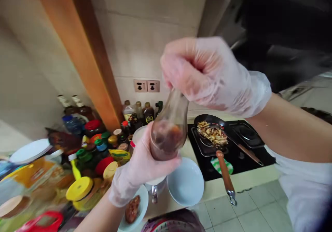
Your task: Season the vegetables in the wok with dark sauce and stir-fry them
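- The bottle [168, 130] is up in the air between the two hands, above the counter.
- The left hand [150, 162] holds it from below, curled around its fat bottom.
- The right hand [201, 74] is closed around its thin top and hides it.
- The bottle is see-through and tips a little, top to the right.
- Brown and orange stuff shows low inside, too blurry to name.
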Available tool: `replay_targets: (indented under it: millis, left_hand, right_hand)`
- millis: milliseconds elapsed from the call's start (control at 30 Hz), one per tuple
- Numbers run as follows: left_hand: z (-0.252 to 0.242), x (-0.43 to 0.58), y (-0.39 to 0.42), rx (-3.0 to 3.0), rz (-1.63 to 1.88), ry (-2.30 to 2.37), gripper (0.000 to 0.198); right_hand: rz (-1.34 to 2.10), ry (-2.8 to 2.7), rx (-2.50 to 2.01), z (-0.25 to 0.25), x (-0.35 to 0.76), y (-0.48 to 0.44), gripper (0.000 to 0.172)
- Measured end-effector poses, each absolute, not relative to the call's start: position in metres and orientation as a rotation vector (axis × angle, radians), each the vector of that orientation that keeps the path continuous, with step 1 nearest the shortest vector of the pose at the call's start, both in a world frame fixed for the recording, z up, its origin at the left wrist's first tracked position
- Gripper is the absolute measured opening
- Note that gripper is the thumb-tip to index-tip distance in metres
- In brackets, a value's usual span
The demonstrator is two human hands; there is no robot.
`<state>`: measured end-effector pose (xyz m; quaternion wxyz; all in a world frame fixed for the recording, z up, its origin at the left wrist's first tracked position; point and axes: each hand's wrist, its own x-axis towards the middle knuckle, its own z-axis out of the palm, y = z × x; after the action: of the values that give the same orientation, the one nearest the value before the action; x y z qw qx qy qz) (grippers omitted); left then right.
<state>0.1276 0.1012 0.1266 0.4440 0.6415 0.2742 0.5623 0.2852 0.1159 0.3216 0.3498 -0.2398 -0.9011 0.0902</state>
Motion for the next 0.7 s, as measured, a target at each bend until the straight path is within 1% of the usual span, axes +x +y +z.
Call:
replay_targets:
  millis: [100,167,200,300,367,433,500,600,633,700]
  left_hand:
    - [0.124,0.162,0.081,1.423,1.061,0.454,0.058]
    - [0.122,0.183,0.072,1.381,0.91,0.383,0.054]
    - [0.12,0.193,0.07,1.373,0.84,0.339,0.052]
    - [0.11,0.221,0.069,1.377,0.618,0.222,0.05]
    - [0.101,0.242,0.068,1.354,0.459,0.19,0.056]
    - [0.091,0.266,0.061,1.293,0.316,0.198,0.065]
    - [0.08,0.293,0.05,1.266,0.322,0.254,0.068]
    - [0.062,0.332,0.033,1.318,0.665,0.525,0.067]
    - [0.057,0.343,0.029,1.331,0.766,0.624,0.068]
    - [0.046,0.362,0.024,1.339,0.833,0.687,0.074]
  right_hand:
    - [0.071,-2.43,-0.95,0.316,0.336,0.1,0.027]
    - [0.035,-2.422,-1.046,0.306,0.37,0.092,0.027]
    - [0.087,-2.421,-1.03,0.299,0.386,0.088,0.029]
    - [0.406,-2.456,-0.868,0.275,0.431,0.074,0.031]
    - [0.516,-2.478,-0.789,0.261,0.458,0.064,0.03]
    - [0.487,-2.488,-0.795,0.248,0.484,0.056,0.029]
    - [0.394,-2.427,-0.996,0.239,0.51,0.051,0.029]
    - [0.392,-2.203,-1.423,0.227,0.548,0.05,0.033]
    - [0.43,-2.144,-1.479,0.223,0.558,0.051,0.034]
    - [0.51,-2.114,-1.42,0.218,0.576,0.053,0.034]
